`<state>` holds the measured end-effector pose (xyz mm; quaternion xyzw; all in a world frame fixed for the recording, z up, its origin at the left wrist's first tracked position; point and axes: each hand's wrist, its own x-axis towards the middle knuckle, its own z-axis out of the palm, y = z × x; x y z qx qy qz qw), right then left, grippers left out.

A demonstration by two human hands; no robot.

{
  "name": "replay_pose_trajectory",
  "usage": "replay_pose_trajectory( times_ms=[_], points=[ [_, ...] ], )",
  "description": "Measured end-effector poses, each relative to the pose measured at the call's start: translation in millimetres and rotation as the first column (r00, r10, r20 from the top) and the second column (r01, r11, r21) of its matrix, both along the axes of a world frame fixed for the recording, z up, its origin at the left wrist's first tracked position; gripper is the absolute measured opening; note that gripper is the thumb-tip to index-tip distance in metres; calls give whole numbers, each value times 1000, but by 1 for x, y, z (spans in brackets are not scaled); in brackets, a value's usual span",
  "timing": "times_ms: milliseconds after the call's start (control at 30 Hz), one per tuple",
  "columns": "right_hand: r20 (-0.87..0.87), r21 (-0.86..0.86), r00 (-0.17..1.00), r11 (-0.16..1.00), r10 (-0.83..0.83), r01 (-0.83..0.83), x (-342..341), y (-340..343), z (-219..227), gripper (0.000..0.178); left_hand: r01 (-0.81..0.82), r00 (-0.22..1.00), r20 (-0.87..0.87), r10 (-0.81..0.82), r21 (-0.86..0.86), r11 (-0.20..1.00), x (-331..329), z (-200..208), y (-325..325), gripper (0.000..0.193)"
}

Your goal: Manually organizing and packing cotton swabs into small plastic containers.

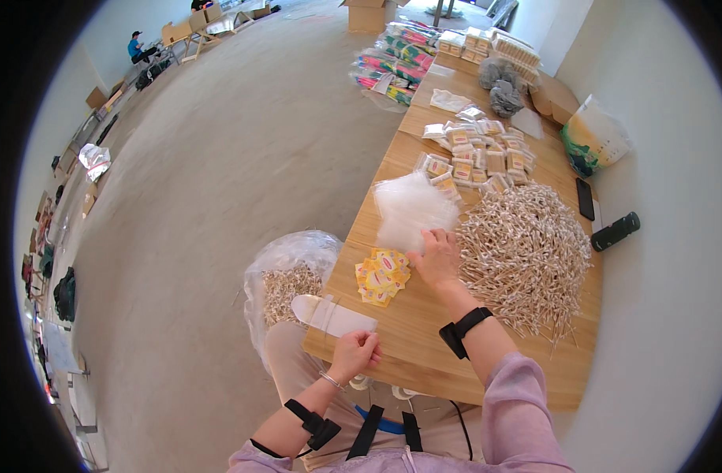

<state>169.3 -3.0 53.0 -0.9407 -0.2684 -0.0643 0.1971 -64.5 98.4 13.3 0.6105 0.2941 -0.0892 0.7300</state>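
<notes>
My right hand (438, 258) reaches over the wooden table, fingers stretched and a little apart. Its fingertips are at the near edge of a stack of clear plastic bags (412, 206). Left of that hand lies a loose pile of yellow and white printed cards (381, 276). A large heap of cotton swabs (526, 256) spreads to its right. My left hand (356, 355) is curled closed at the table's front edge, and nothing sticks out of it. Just beyond it lies a flat white piece (345, 320) with a rounded end and bands around it.
Filled swab packets (479, 154) are piled farther back. Behind them lie grey bundles (503, 91) and stacked packs (475, 43). A phone (585, 199) and a dark cylinder (615, 232) lie by the wall. A plastic sack of swabs (291, 288) hangs low left. Someone sits far off (140, 49).
</notes>
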Motion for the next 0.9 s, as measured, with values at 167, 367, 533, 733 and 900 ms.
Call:
replay_pose_trajectory(
  times_ms=[167,367,533,733,900],
  points=[
    [-29,-3,998,998,-59,59,14,5,-28,39,-5,1000,-14,5,14,1000,3,12,-2,24],
    [-210,343,975,928,-79,149,30,-18,-14,18,1,1000,17,-2,44,999,0,7,-2,24],
    [-96,474,990,870,-105,138,28,-41,18,16,-4,999,55,3,23,1000,0,3,-4,24],
    [-773,514,599,759,209,400,-56,-14,46,30,-159,952,260,163,-37,987,-6,31,-6,16],
    [-787,583,498,704,365,405,-110,24,43,29,-602,672,565,478,41,797,0,81,2,33]
  ],
)
